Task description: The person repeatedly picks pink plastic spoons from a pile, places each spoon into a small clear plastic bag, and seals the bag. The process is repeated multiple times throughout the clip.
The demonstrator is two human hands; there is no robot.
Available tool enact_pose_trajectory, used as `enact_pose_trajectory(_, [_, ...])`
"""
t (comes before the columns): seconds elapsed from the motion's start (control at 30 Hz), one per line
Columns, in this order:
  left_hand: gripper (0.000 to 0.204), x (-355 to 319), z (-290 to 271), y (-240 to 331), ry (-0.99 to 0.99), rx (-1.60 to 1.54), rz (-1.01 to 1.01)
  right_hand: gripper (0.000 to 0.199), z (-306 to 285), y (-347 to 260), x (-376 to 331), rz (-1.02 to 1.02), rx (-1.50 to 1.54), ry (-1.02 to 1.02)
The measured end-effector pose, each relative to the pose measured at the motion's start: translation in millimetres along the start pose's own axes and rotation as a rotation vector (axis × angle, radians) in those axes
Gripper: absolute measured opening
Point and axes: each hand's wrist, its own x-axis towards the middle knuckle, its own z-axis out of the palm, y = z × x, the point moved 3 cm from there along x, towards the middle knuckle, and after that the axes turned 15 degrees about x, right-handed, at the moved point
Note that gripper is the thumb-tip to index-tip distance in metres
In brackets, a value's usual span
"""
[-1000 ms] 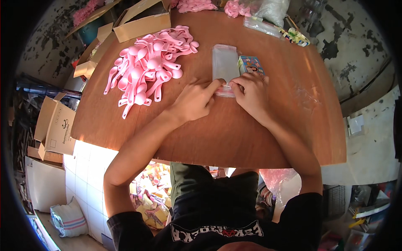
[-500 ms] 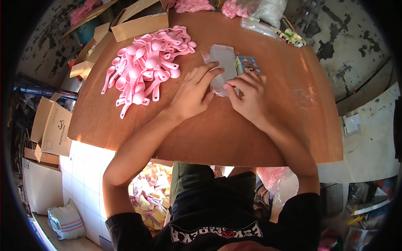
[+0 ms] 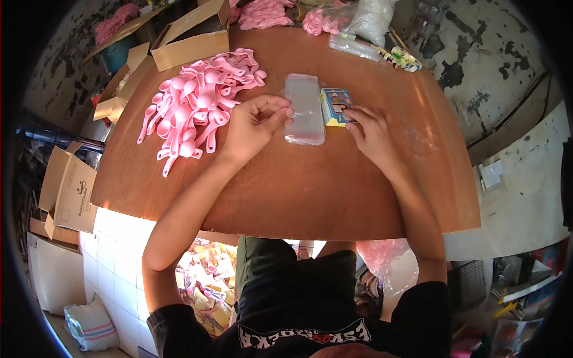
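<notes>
On the brown worktop (image 3: 310, 197), a stack of clear plastic bags (image 3: 304, 116) lies about midway between the left and right edges, well in from the near edge, its long sides running from near to far. Just beside it, toward the right edge, is a small blue and yellow box (image 3: 335, 101). The left hand (image 3: 256, 124) is at the stack's left side with fingers curled and thumb and forefinger tips drawn close together; whether thin film is caught between them I cannot tell. The right hand (image 3: 371, 132) has its fingertips and thumb at the end of the box facing the right edge, the fingers bent; whether they grip it I cannot tell. Toward the left edge a heap of pink spoons (image 3: 200, 98) spreads out, bowls and handles overlapping. An open cardboard box (image 3: 191, 51) stands at the far left corner, behind the heap. Along the far edge, toward the right, clear plastic packs (image 3: 356, 48) lie near a bulging whitish bag (image 3: 371, 21)
</notes>
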Motion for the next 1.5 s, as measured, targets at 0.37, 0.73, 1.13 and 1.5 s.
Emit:
enact_pose_trajectory(0.37, [0.035,5.1,18.2,17.1,-0.019,-0.071,-0.146,0.016,-55.8,-23.2,7.5,0.166,0.468,0.632])
enact_pose_trajectory(0.73, [0.039,-13.0,31.7,31.3,-0.161,0.070,-0.016,0.015,-46.8,-46.5,13.8,0.050,0.504,0.404])
enact_pose_trajectory(1.13, [0.036,-19.8,35.8,38.8,-0.202,0.116,0.097,0.013,-24.4,-74.7,10.3,-0.019,0.664,0.027])
enact_pose_trajectory(1.5, [0.029,-30.8,37.6,53.6,-0.032,0.383,0.375,0.016,-12.4,-78.9,0.2,0.315,1.127,-0.243])
